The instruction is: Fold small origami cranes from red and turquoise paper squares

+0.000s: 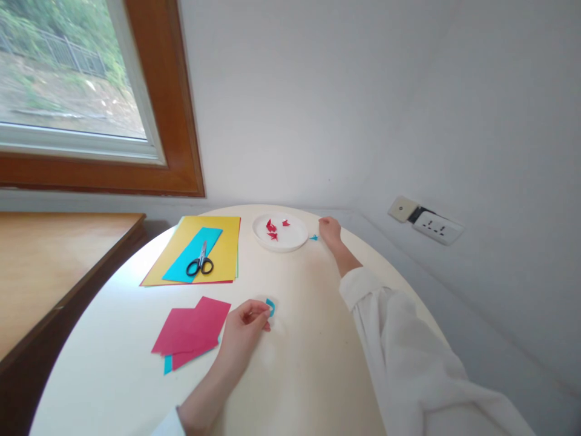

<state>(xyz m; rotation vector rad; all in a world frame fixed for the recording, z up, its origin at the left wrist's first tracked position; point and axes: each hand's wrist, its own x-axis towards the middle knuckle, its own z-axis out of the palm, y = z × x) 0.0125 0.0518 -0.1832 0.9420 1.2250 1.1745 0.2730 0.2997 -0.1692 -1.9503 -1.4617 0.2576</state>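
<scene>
My left hand [247, 327] is over the middle of the table, its thumb and fingers pinched on a small blue strip of paper [271, 307] that curls up past the fingertips. Farther off, at the right of the plate, my right hand [330, 229] is closed with the fingers curled in; what they hold, if anything, is hidden. Just left of it lies a tiny blue folded-paper figure [313, 238], close to the rim of the white plate [290, 247]. Several small red folded-paper figures [272, 227] rest on that plate.
Scissors with black handles [200, 264] lie on a folded blue sheet [211, 237], over a stack of yellow paper [227, 254] at the left. Nearer are dark pink paper pieces [190, 330]. A wall socket [438, 227] is at the right; a wooden surface [59, 254] stands left of the round table.
</scene>
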